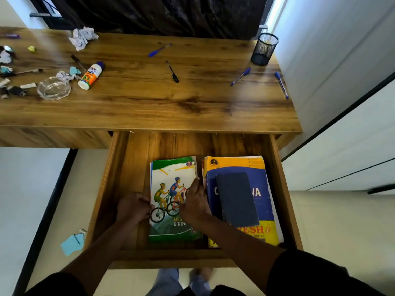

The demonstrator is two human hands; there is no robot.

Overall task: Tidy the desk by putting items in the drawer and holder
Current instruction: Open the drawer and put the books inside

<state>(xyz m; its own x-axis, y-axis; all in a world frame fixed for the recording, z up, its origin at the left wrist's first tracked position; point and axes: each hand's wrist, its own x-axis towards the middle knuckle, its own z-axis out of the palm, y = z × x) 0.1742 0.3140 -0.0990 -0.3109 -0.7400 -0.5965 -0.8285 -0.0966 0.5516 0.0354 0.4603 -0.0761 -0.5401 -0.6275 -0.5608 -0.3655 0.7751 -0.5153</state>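
The wooden drawer (119, 167) is pulled out below the desk (149, 103). Inside lies a stack of books topped by a mountain-biking book (173, 174). My left hand (133, 208) grips that stack's left edge. My right hand (195, 201) lies flat on its right side with straight fingers. Right of it sits a yellow-blue book (241, 165) with a dark notebook (237, 199) on top. On the desk stand a black mesh holder (264, 49) and several pens: blue ones (159, 50), (240, 76), (281, 84) and a black one (172, 72).
A glue bottle (91, 75), a glass ashtray (53, 88), crumpled paper (82, 37) and small scraps lie on the desk's left part. Another black pen (78, 61) lies there too. A blue paper scrap (72, 244) lies on the floor. A white wall stands at the right.
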